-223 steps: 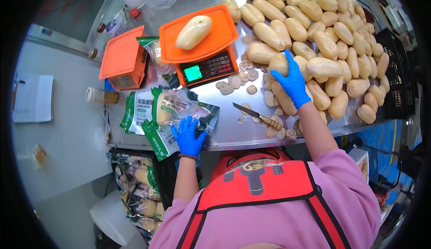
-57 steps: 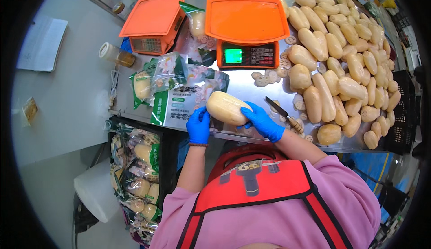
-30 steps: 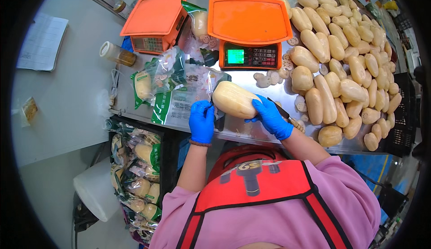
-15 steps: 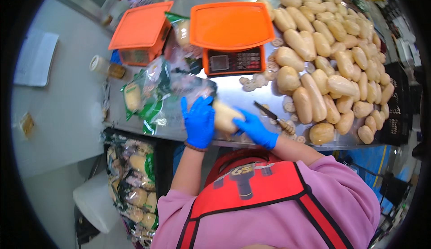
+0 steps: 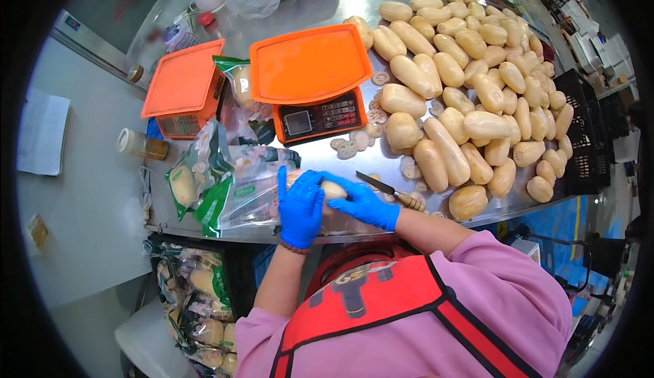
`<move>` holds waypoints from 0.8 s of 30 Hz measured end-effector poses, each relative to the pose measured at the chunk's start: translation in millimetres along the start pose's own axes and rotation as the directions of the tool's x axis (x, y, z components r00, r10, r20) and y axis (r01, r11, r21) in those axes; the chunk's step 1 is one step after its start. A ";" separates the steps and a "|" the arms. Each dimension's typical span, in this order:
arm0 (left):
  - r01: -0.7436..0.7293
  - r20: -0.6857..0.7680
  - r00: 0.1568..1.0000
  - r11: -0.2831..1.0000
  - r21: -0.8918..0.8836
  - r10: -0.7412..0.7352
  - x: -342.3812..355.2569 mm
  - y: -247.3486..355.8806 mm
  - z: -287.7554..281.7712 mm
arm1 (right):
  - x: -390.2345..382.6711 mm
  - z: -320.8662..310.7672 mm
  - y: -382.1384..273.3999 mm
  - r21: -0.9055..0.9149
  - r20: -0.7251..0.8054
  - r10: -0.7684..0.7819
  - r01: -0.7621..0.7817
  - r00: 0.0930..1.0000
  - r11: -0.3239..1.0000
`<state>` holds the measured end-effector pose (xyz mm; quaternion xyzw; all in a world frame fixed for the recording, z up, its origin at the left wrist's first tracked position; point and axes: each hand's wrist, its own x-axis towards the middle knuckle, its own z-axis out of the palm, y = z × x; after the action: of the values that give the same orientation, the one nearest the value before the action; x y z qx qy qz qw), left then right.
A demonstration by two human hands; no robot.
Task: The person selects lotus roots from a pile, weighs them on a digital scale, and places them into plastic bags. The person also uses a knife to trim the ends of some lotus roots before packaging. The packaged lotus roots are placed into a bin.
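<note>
My blue-gloved left hand (image 5: 301,208) is closed at the mouth of a clear plastic bag (image 5: 248,197) with green trim, its index finger pointing away from me. A pale lotus root (image 5: 332,190) lies partly inside this bag, and my left hand covers much of it. From the right, my gloved right hand (image 5: 364,204) grips the outer end of the root. A knife (image 5: 392,191) with a wooden handle rests just beyond my right hand, among cut lotus root slices (image 5: 347,148).
An orange scale (image 5: 310,65) stands beyond my hands, with a second scale (image 5: 182,82) to its left. Many lotus roots (image 5: 470,99) are piled at the right beside a black crate (image 5: 586,136). Bagged roots (image 5: 204,310) fill a crate below the table's left edge.
The lotus root has gone from outside the bag to partly inside its mouth. My right hand has moved left, close against my left hand. The whole view has shifted slightly.
</note>
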<state>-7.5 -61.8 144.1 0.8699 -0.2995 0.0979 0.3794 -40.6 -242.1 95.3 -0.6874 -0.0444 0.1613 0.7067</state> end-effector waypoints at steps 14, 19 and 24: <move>0.198 -0.212 0.941 0.937 -0.289 -0.264 -32.5 -1.2 7.5 | -3.9 -0.4 16.0 0.844 0.018 0.405 -0.231 0.914 0.483; 0.091 -0.121 0.987 0.991 -0.094 -0.102 -33.6 7.0 15.7 | -8.2 2.9 17.5 0.313 -0.066 0.149 -0.121 0.987 0.942; 0.114 -0.065 0.989 0.959 -0.260 -0.135 -49.8 4.3 37.7 | 2.3 15.5 45.3 -0.058 -0.224 -0.092 0.081 0.970 0.995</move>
<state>-52.1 -68.9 100.8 0.8263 -0.2382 0.0700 0.5055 -50.4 -226.4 51.0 -0.7158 0.0023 0.0498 0.6966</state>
